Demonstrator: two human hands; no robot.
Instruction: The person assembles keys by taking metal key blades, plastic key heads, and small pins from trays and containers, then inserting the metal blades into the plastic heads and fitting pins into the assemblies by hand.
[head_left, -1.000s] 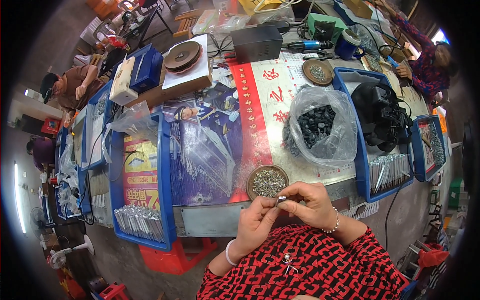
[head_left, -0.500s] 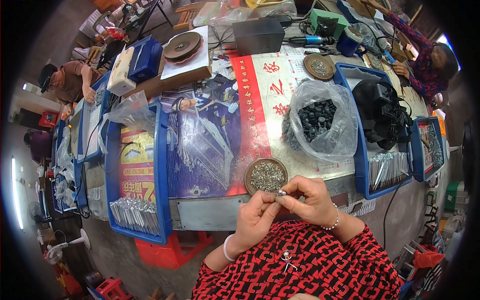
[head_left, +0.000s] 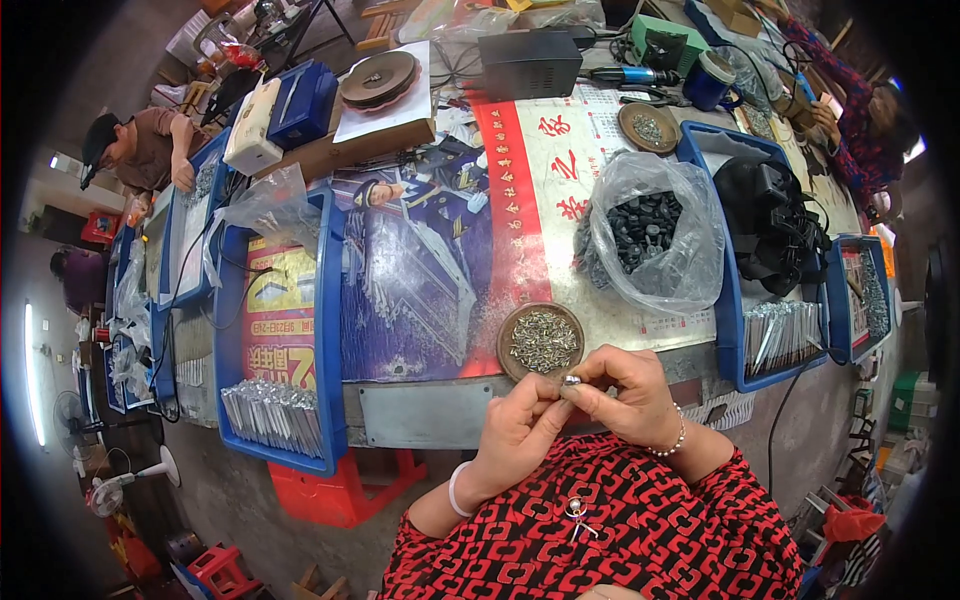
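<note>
My two hands meet just in front of the table's near edge, over my lap. Between the thumb and fingers of my right hand [head_left: 632, 402] is a small shiny metal part [head_left: 571, 380]. My left hand [head_left: 522, 418] is closed in a pinch right against it; whatever its fingertips hold is too small or hidden to name. Just beyond the fingers sits a round brown dish [head_left: 503, 350] with many tiny metal pieces [head_left: 543, 338] in it. Farther back to the right, a clear plastic bag [head_left: 685, 275] stands open, full of black parts [head_left: 642, 225].
Blue trays [head_left: 336, 330] [head_left: 738, 345] with rows of thin metal pieces flank the middle. A black box [head_left: 530, 66], a second small dish [head_left: 648, 128] and a blue mug [head_left: 710, 80] stand at the back. Co-workers [head_left: 140, 150] [head_left: 865, 130] sit at both sides.
The whole view has shifted slightly, moving the table things a little rightward in the picture. Both hands stay together at the small metal part, with their fingers slightly re-set.
</note>
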